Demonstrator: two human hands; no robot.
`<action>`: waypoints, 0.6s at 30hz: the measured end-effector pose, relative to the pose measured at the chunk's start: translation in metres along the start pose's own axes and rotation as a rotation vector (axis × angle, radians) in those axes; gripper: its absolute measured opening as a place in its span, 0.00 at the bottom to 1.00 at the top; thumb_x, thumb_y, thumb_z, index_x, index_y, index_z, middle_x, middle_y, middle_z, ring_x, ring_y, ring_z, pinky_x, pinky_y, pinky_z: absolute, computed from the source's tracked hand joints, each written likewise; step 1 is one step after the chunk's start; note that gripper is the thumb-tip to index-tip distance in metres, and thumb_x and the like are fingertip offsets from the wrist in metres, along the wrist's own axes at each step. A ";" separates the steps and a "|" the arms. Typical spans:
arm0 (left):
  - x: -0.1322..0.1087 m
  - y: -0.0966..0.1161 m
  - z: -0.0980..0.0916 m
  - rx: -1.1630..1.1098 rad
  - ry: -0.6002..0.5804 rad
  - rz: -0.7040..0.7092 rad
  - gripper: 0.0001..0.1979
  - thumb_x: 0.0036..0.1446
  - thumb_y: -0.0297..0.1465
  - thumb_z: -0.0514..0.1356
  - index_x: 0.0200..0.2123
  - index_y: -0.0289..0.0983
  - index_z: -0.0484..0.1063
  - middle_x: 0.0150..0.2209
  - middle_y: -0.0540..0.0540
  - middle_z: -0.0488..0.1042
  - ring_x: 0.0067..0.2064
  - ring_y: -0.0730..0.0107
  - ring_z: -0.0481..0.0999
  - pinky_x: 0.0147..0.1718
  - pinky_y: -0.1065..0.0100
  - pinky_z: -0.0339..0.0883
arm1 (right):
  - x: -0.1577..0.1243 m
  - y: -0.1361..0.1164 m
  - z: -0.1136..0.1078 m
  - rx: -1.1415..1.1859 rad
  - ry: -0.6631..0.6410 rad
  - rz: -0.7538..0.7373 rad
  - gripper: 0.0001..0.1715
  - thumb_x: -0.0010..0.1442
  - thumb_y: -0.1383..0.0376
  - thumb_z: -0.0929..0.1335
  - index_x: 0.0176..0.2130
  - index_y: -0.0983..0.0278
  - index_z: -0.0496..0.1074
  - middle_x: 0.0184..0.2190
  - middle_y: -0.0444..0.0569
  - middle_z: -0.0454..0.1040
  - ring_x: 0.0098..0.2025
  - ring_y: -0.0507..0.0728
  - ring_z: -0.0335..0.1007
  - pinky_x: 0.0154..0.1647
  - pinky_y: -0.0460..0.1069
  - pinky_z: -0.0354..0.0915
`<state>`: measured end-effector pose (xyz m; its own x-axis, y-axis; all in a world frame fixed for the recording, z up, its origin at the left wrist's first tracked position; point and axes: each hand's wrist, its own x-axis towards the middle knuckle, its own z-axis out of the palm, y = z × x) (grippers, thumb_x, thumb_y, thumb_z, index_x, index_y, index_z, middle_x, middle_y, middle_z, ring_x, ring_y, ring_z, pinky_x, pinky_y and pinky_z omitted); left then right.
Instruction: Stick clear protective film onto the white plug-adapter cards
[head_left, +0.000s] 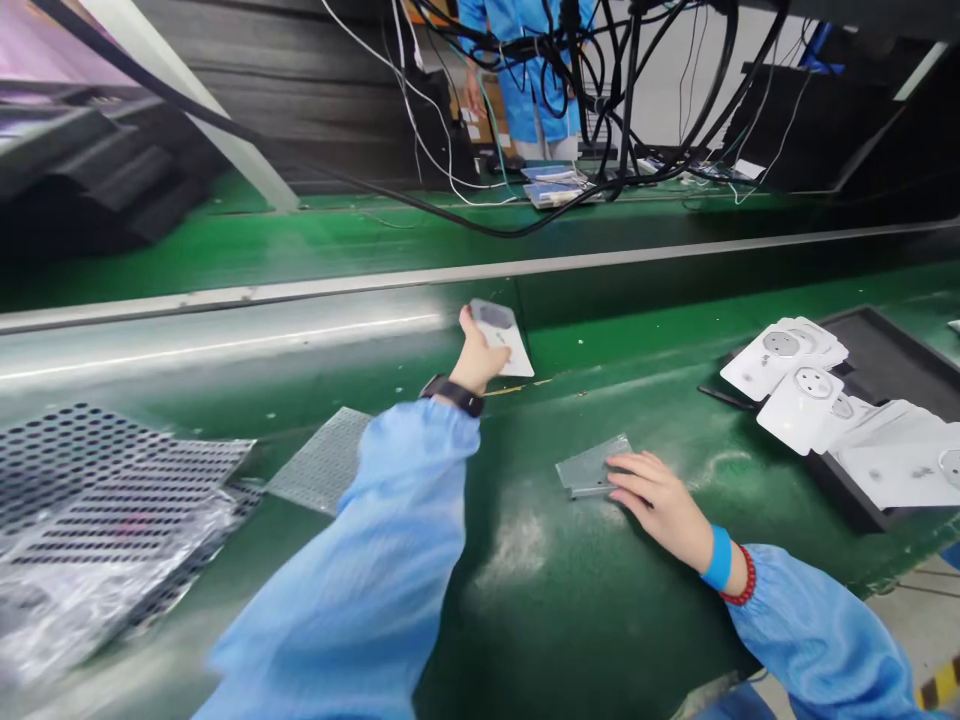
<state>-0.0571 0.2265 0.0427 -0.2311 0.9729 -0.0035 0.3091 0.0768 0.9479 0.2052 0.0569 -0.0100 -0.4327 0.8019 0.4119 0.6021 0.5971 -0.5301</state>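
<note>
Two hands are busy at our green table (540, 620): we are holding a white wall socket (510, 345) tight in our left hand (478, 365) so it cannot drop, and our open right hand (660, 505) is pressing a shiny little plate (591, 466) flat so it cannot slide.

Green table (547, 630) runs across view; black cables (630, 110) hang overhead; grey floor (926, 610) with yellow-black hazard tape (939, 685) at lower right.

Left sleeve (352, 540) blurred, co-worker (529, 70) cut off
</note>
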 end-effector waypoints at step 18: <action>-0.218 -0.037 -0.012 -0.282 -0.296 -0.311 0.18 0.48 0.43 0.64 0.25 0.32 0.79 0.27 0.43 0.75 0.32 0.64 0.71 0.30 0.70 0.61 | 0.020 -0.060 0.005 -0.007 -0.085 -0.143 0.13 0.66 0.67 0.61 0.49 0.66 0.69 0.48 0.56 0.68 0.51 0.62 0.63 0.51 0.60 0.66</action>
<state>-0.0290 0.0092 0.0126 0.0109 0.9365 -0.3506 -0.0029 0.3507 0.9365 0.1575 0.0368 0.0264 -0.5693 0.7077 0.4183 0.5350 0.7053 -0.4651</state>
